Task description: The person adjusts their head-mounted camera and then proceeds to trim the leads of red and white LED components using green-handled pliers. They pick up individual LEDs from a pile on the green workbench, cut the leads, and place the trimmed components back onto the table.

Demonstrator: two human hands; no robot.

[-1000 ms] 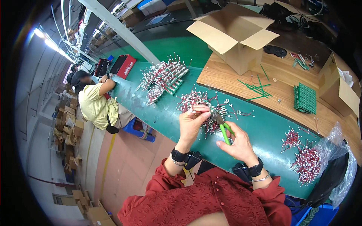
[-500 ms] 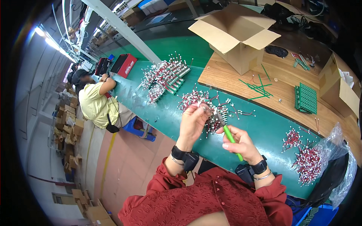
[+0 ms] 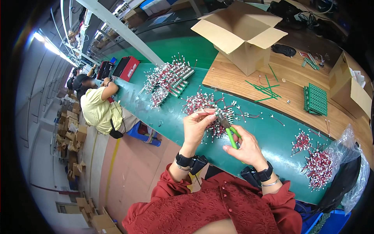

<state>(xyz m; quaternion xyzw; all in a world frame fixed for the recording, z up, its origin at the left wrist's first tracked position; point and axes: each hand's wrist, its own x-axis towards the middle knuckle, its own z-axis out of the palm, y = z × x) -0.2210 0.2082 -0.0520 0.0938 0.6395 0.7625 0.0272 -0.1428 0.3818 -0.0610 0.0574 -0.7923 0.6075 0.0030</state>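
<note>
My left hand (image 3: 197, 126) is closed in a pinch on a small red-wired lead (image 3: 203, 113), whose white end sits at the fingertips. In my right hand (image 3: 249, 150) are cutting pliers with green handles (image 3: 233, 137), the handles spread apart. Their metal jaws (image 3: 223, 121) are right by my left fingertips; whether they touch the lead I cannot tell. Under and beyond both hands lies a heap of red leads with white connectors (image 3: 199, 102), some on small green circuit boards. Farther left stands a bigger cluster of wired boards (image 3: 171, 80).
Red lead bundles (image 3: 317, 169) lie at right beside a clear plastic bag (image 3: 344, 146). Green strips (image 3: 265, 90) and stacked green circuit boards (image 3: 315, 99) lie on the wooden board (image 3: 218, 78) near an open carton (image 3: 249, 50). A co-worker in yellow (image 3: 95, 109) sits at left.
The pliers have moved up and left to my left fingertips, and their handles have spread. My left hand has tilted rightward. A loose lead now lies on the green table right of the heap.
</note>
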